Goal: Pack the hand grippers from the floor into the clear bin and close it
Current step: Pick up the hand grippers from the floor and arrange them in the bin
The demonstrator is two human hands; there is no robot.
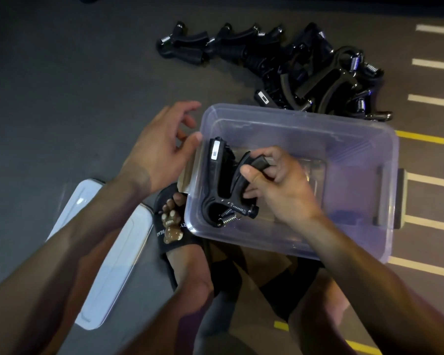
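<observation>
A clear plastic bin (369, 139) stands open on the dark floor in front of me. Inside it, at its left end, my right hand (280, 185) grips one handle of a black hand gripper (215, 185) with a steel spring. My left hand (159, 147) hovers open just outside the bin's left rim, its thumb near the rim. Beyond the bin lies a pile of several black hand grippers (305, 65), stretching from the far middle to the far right. The bin's clear lid (108, 265) lies flat on the floor at the left.
My foot in a black slide sandal (174, 226) with a brown bear charm sits against the bin's near left corner. White and yellow floor stripes (431, 98) run along the right edge. Grey latches (401, 198) hang at the bin's right end.
</observation>
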